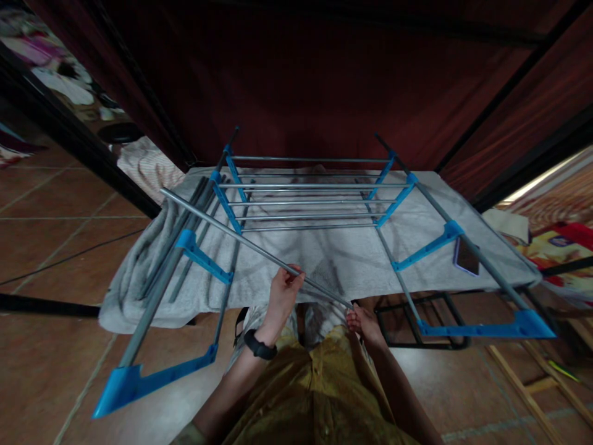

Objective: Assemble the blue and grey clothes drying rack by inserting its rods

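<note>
A thin grey metal tube (217,226) slants across the middle of the view. My left hand (283,290), with a dark band at the wrist, is closed around it partway along. Close to my body, my right hand (364,322) pinches the tube's near end. Beyond the hands stands a partly assembled rack (306,202) of grey tubes and blue plastic brackets. Several crossbars join its far brackets. A blue bracket (206,256) sits at the left side, another blue bracket (428,246) at the right. The lowest brackets hang over the cloth's front edge.
A grey towel (324,259) covers the surface under the rack. Several loose tubes (178,228) lie on it at left, and a phone (466,256) lies at right. Dark red curtains (306,93) hang behind. A black metal frame (421,315) and a wooden ladder-like piece (532,383) stand low at right.
</note>
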Tool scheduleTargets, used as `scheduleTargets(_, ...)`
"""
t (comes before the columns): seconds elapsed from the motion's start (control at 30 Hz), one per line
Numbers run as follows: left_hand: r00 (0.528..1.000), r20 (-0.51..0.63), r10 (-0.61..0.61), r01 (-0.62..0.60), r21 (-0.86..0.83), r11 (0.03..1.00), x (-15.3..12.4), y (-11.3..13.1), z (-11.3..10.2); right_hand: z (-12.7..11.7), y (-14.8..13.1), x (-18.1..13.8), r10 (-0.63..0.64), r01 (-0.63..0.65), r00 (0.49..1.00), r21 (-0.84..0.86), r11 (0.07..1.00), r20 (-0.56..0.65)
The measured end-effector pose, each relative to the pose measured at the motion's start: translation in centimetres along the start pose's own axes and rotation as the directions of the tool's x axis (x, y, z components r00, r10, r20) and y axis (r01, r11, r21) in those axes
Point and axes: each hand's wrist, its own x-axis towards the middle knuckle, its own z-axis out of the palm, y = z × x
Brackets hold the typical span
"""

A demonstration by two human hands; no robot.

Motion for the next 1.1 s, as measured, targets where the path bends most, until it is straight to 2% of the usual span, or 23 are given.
scheduleTargets(0.33,1.0,0.019,-0.018,0.019,-0.005,1.0,-0.1,-0.1,0.2,-1.1,1.2,0.8,0.031,-0.035,0.999,0.123,0.992,0.038)
scheduleTargets(0.6,0.999,0.034,-0.04,0.04,-0.008,0.999,-0.4,-0.1,0.4,-1.8,2.4,2.0,0.067,-0.084,0.996,0.314,0.946,0.067)
scheduleTargets(0.8,0.998,0.037,-0.049,0.049,0.001,0.999,-0.6,0.3,0.4,-2.3,2.0,2.2,0.121,-0.171,0.982,0.426,0.889,0.143)
scheduleTargets(1.1,0.996,0.034,-0.078,0.078,0.005,0.997,-0.3,0.3,0.5,-2.5,1.4,1.8,0.08,-0.178,0.975,0.508,0.842,0.21)
